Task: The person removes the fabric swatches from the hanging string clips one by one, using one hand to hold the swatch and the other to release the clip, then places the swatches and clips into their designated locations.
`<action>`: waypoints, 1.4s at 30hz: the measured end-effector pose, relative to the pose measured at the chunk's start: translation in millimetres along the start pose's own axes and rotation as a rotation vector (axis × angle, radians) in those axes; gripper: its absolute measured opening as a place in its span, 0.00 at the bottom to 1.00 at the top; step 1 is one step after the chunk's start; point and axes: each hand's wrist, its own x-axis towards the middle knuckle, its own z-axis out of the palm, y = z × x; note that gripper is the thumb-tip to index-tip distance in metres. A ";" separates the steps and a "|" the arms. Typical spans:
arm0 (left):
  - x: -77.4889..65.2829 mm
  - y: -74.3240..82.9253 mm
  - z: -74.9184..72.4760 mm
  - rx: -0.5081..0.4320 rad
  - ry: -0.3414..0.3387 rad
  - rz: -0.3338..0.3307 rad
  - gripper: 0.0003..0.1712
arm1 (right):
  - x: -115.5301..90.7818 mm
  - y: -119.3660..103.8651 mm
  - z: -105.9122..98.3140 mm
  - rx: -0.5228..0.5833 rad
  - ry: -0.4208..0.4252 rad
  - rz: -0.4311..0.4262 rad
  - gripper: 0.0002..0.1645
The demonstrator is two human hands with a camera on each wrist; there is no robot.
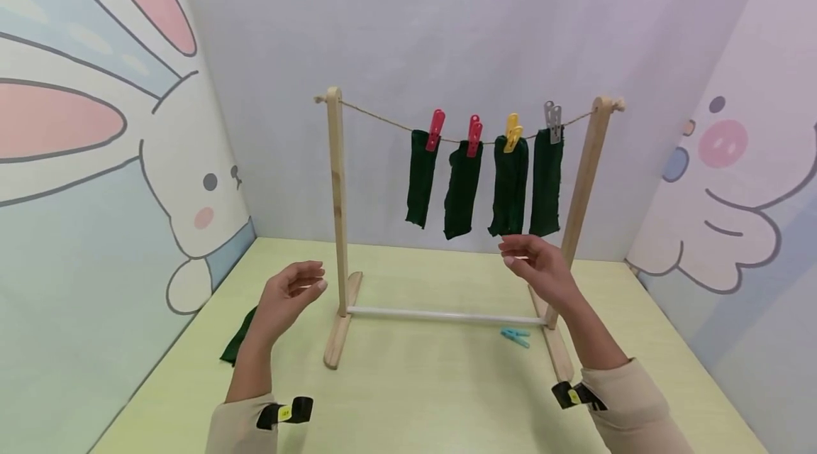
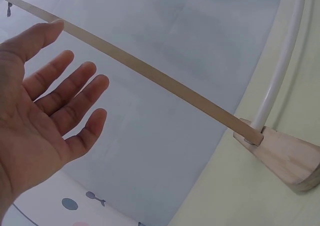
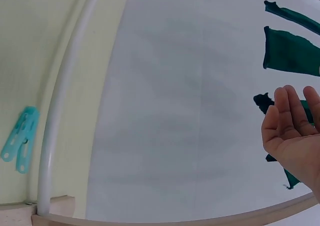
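Observation:
Several dark green cloth strips [image 1: 461, 191] hang from a thin rope [image 1: 376, 115]. Two red clothespins [image 1: 435, 130], a yellow clothespin [image 1: 513, 135] and a grey clothespin [image 1: 555, 124] grip their tops. The right hand [image 1: 542, 271] is raised near the lower ends of the two rightmost strips, fingers loosely bent and holding nothing; whether it touches the cloth I cannot tell. Left of the left post, the left hand [image 1: 284, 299] hovers with relaxed, spread fingers, and its palm [image 2: 35, 136] is bare in the left wrist view. A light blue clothespin [image 3: 21, 140] lies on the table.
A wooden stand with a left post [image 1: 338, 206], a right post [image 1: 584, 177] and a white bottom bar [image 1: 447, 315] carries the rope. Another dark green cloth [image 1: 237, 342] lies on the table [image 1: 421, 390], partly behind the left forearm. Walls with cartoon animals close both sides.

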 end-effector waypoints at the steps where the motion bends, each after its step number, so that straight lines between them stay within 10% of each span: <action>1: 1.3 1.7 0.5 0.001 -0.001 0.006 0.18 | 1.5 -1.8 0.1 -0.006 0.000 -0.007 0.17; 42: 51.7 37.7 39.2 -0.117 -0.079 0.094 0.18 | 67.0 -69.3 12.1 0.061 -0.026 -0.210 0.20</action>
